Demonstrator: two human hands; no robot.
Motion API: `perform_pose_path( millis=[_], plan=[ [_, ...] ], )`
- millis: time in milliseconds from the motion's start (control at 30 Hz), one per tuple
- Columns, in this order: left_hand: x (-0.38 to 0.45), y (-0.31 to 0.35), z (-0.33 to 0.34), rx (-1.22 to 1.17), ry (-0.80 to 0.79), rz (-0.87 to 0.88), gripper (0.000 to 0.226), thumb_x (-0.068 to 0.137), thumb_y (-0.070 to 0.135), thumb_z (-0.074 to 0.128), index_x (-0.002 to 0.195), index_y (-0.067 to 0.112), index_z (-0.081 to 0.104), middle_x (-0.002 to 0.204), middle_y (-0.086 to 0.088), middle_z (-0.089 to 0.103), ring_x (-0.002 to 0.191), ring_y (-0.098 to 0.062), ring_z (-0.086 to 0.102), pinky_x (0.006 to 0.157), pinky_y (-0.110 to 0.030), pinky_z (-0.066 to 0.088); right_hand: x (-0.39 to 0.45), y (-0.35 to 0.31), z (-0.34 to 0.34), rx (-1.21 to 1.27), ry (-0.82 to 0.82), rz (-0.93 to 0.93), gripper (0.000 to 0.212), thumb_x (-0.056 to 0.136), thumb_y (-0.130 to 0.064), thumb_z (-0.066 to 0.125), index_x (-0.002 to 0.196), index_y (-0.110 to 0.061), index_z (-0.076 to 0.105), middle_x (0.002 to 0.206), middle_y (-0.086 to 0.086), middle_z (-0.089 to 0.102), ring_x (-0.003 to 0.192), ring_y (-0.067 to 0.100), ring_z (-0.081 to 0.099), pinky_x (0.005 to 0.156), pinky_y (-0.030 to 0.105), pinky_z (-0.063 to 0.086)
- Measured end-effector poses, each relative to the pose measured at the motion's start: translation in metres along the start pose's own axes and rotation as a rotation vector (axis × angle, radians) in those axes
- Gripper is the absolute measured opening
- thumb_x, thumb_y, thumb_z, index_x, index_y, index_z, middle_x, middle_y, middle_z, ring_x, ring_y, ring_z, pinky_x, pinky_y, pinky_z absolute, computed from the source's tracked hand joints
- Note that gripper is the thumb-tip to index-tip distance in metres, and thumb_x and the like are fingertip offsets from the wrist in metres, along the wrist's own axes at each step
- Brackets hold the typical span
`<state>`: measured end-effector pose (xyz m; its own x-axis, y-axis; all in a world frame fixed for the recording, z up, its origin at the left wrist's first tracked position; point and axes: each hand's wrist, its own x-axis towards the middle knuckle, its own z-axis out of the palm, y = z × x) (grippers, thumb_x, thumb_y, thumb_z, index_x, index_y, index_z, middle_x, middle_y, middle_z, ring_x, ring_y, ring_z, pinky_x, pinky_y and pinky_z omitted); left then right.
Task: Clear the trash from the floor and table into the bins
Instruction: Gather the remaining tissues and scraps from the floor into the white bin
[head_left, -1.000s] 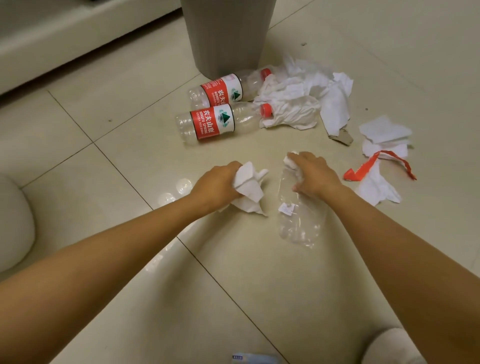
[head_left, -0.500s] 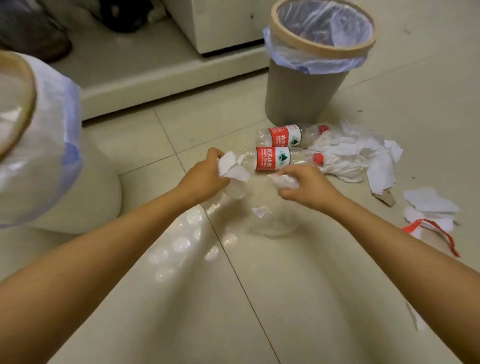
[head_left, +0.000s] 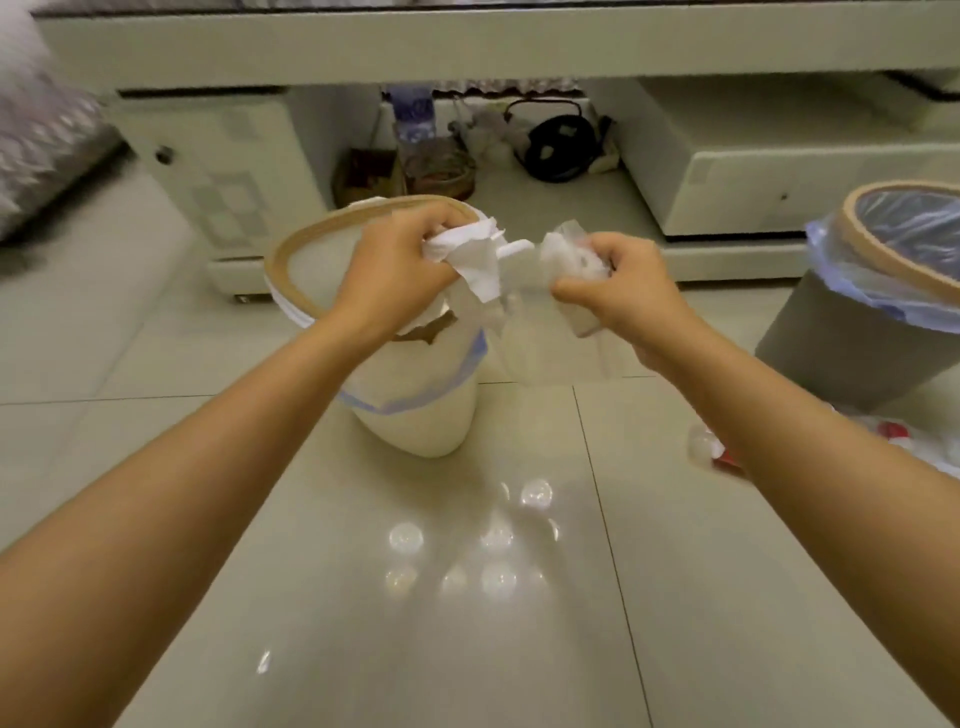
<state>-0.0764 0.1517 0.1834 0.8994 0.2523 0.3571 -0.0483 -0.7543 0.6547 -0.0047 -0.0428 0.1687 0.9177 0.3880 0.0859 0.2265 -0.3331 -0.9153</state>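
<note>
My left hand (head_left: 400, 260) grips a crumpled white tissue (head_left: 475, 260) over the near rim of a white bin (head_left: 415, 410) with a wooden ring and a bag liner. My right hand (head_left: 618, 283) grips a crushed clear plastic bottle (head_left: 566, 260) together with a scrap of white paper, just right of that bin's opening. The bottle's clear body hangs below my right hand. A grey bin (head_left: 852, 332) with a wooden ring and a bluish liner stands at the right.
Bottles and white paper (head_left: 711, 447) lie on the tiled floor at the foot of the grey bin, partly behind my right arm. A low white cabinet (head_left: 753, 171) with a shelf of clutter runs along the back. A sofa edge is at the left.
Both hands lifted the tissue and the crushed bottle off the floor and carried them left and up, from beside the grey bin to the white bin's rim.
</note>
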Motion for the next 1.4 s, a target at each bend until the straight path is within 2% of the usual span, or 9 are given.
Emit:
perform_pose_path(
  millis=[267, 433, 567, 633, 733, 833, 967, 1100, 1400],
  plan=[
    [0.033, -0.067, -0.035, 0.116, 0.18, -0.239, 0.036, 0.085, 0.001, 0.059, 0.107, 0.026, 0.069, 0.116, -0.002, 0.062, 0.105, -0.022, 0.058, 0.085, -0.035, 0.053, 0.046, -0.077, 0.069, 0.069, 0.033, -0.08, 0.02, 0.078, -0.007, 0.071, 0.094, -0.016, 0.063, 0.082, -0.004, 0.058, 0.073, 0.009, 0.057, 0.054, 0.025, 0.057],
    [0.047, -0.082, -0.018, -0.059, -0.27, -0.503, 0.068, 0.086, 0.0, 0.058, 0.148, 0.016, 0.034, 0.145, -0.008, 0.043, 0.128, -0.025, 0.046, 0.09, -0.026, 0.039, 0.072, -0.082, 0.095, 0.084, 0.148, -0.093, 0.022, 0.077, -0.01, 0.071, 0.097, -0.017, 0.063, 0.09, -0.002, 0.062, 0.085, 0.015, 0.061, 0.069, 0.034, 0.06],
    [0.055, -0.082, -0.017, -0.374, 0.042, -0.598, 0.044, 0.092, 0.007, 0.047, 0.132, 0.024, 0.05, 0.115, -0.001, 0.056, 0.092, -0.012, 0.054, 0.078, -0.024, 0.041, 0.075, -0.066, 0.118, 0.081, 0.134, -0.127, 0.018, 0.088, -0.013, 0.062, 0.104, -0.019, 0.056, 0.088, -0.01, 0.056, 0.084, 0.009, 0.056, 0.078, 0.033, 0.054],
    [0.059, -0.091, -0.019, -0.432, 0.215, -0.624, 0.034, 0.095, 0.019, 0.043, 0.127, 0.025, 0.053, 0.116, 0.002, 0.059, 0.104, -0.015, 0.054, 0.084, -0.028, 0.039, 0.071, -0.055, 0.129, -0.004, -0.044, -0.079, 0.031, 0.095, -0.014, 0.051, 0.126, -0.016, 0.049, 0.109, -0.002, 0.056, 0.098, 0.013, 0.053, 0.083, 0.03, 0.047],
    [0.055, -0.101, -0.018, -0.349, 0.189, -0.58, 0.036, 0.096, 0.035, 0.044, 0.128, 0.024, 0.053, 0.118, 0.004, 0.06, 0.107, -0.015, 0.054, 0.083, -0.029, 0.038, 0.067, -0.048, 0.14, -0.114, -0.376, 0.062, 0.052, 0.098, -0.019, 0.047, 0.147, -0.014, 0.031, 0.145, 0.006, 0.042, 0.127, 0.02, 0.044, 0.096, 0.026, 0.035],
    [0.053, -0.101, -0.014, -0.256, 0.1, -0.528, 0.033, 0.095, 0.028, 0.05, 0.126, 0.02, 0.058, 0.115, 0.007, 0.057, 0.106, -0.011, 0.051, 0.085, -0.027, 0.038, 0.067, -0.057, 0.142, -0.036, -0.449, 0.123, 0.045, 0.098, -0.015, 0.044, 0.142, -0.013, 0.041, 0.144, 0.006, 0.045, 0.118, 0.015, 0.043, 0.092, 0.024, 0.03],
    [0.054, -0.089, -0.008, -0.244, 0.082, -0.431, 0.025, 0.095, 0.025, 0.05, 0.111, 0.018, 0.068, 0.107, 0.003, 0.066, 0.097, -0.011, 0.061, 0.081, -0.026, 0.047, 0.064, -0.05, 0.135, 0.112, -0.247, 0.066, 0.032, 0.093, -0.009, 0.049, 0.122, -0.013, 0.061, 0.111, 0.007, 0.068, 0.098, 0.016, 0.06, 0.08, 0.025, 0.044],
    [0.053, -0.061, 0.004, -0.301, 0.048, -0.323, 0.025, 0.097, 0.023, 0.046, 0.106, 0.018, 0.068, 0.089, 0.002, 0.067, 0.078, -0.005, 0.065, 0.061, -0.015, 0.046, 0.055, -0.041, 0.112, 0.261, -0.06, 0.051, 0.019, 0.092, -0.013, 0.055, 0.108, -0.013, 0.064, 0.082, 0.005, 0.07, 0.063, 0.012, 0.063, 0.06, 0.027, 0.052],
    [0.04, 0.019, 0.059, -0.378, -0.122, -0.112, 0.016, 0.095, 0.024, 0.055, 0.1, 0.014, 0.066, 0.079, 0.003, 0.066, 0.06, 0.005, 0.058, 0.055, -0.009, 0.045, 0.007, 0.018, 0.011, 0.187, 0.12, 0.005, 0.019, 0.088, -0.008, 0.06, 0.107, -0.01, 0.062, 0.086, 0.014, 0.065, 0.065, 0.013, 0.06, 0.053, 0.017, 0.047]
  ],
)
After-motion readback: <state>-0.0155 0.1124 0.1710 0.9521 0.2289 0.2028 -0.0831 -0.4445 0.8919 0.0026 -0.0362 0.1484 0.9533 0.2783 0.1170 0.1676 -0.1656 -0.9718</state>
